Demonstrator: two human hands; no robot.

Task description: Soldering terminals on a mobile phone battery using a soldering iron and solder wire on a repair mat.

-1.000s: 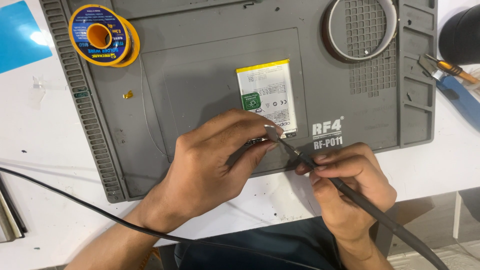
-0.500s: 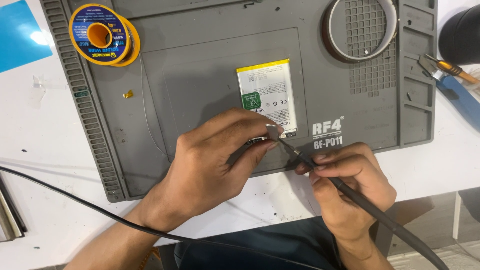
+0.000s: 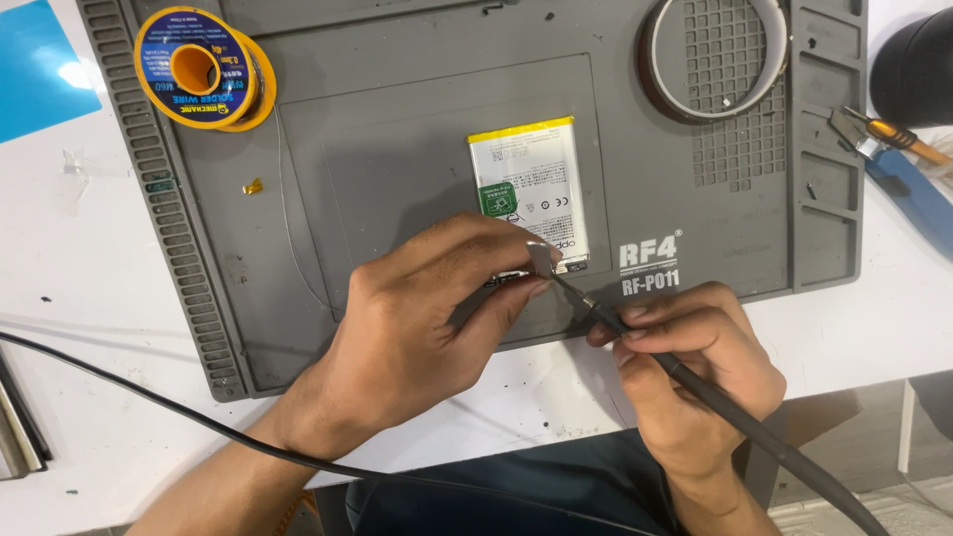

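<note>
Head view: my left hand [image 3: 417, 328] is curled over the lower middle of the grey work mat [image 3: 397, 149], fingers pinched narrow on something small and metallic at the bottom edge of the white battery [image 3: 526, 189]; I cannot tell exactly what it pins, since the knuckles hide it. My right hand [image 3: 695, 367] is closed in a pen grip around the soldering iron [image 3: 635, 342], whose dark handle runs off toward 4 o'clock and whose tip points toward 10 o'clock, meeting the left fingertips just at the battery's lower end. The solder spool [image 3: 199, 69] sits well apart at 10 o'clock on the mat, a tape ring [image 3: 715, 60] at 1 o'clock, a black cable [image 3: 149, 397] crossing the table at 8 o'clock.

I judge the step in hand to be heating a joint at the battery's connector end. The next move calls for a steady tip and the left fingers staying off the hot metal
</note>
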